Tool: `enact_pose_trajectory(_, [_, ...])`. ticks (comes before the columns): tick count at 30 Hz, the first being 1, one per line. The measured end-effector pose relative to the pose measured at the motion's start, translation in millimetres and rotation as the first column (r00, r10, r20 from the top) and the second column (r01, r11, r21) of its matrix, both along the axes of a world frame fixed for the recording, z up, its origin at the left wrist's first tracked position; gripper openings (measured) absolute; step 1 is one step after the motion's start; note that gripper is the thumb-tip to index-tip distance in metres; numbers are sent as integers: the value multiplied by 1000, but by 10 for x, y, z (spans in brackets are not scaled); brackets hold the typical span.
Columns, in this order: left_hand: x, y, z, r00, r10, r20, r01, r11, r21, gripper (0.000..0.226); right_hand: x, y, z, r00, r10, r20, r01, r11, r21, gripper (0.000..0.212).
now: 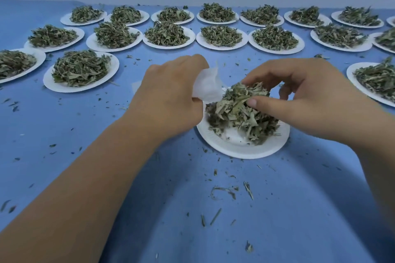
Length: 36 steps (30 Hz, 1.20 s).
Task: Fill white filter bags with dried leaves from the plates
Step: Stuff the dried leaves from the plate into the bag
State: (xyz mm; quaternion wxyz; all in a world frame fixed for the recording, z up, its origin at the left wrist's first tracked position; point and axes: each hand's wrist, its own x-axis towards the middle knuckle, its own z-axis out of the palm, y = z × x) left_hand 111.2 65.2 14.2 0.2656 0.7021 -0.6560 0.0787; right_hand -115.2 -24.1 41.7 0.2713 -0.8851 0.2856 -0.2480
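Blue cloth-covered surface [277, 209] fills the view, w/ a pale wall behind. Rows of white paper plates [170, 44], each heaped w/ dried green leaves, run across the far side and out to both edges.

One near plate [241, 149] sits centre, right in front of the person. Part of its white base is bare at the front-left, so prob. some leaves are already out of it.

Left hand [168, 94] is just left of that plate, fingers curled round a white filter bag [208, 85]. Right hand [310, 96] comes in from the right, fingers and thumb closed on the top of the leaf pile [235, 117], pinching a clump.

Key relation: bag is directly left of the clump, nearly touching it, above the plate's back-left rim. Bag's long axis runs approx. down and to the right from the left hand, towards the pile. Can't tell if its mouth is open. Right hand is the one on the leaves, so the transfer looks like a short move leftwards.

Loose leaf bits [224, 192] lie scattered on the cloth nearer the person.
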Motion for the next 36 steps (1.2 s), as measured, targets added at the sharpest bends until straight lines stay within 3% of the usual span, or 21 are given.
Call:
enact_pose_trajectory(4, [-19,11,-7,1000,-20,-17,22,997,69,37,-6,-17,29,991,-53,122,48,998,48,25])
enact_pose_trajectory(9, [5,13,0,1000,-5,-17,7,997,78,34,-10,-31,13,985,-105,140,106,994,0,16])
enact_pose_trajectory(17, [-46,13,-11,995,-45,-93,52,996,77,34,74,66,-2,956,-138,258,127,990,58,21])
enact_pose_trajectory(23, [-131,9,-41,981,-102,-165,116,990,76,32,197,209,-66,981,-98,170,101,995,-8,20])
enact_pose_trajectory(36, [-194,14,-68,974,-123,-191,138,988,69,26,215,277,-100,989,84,119,-94,992,83,25])
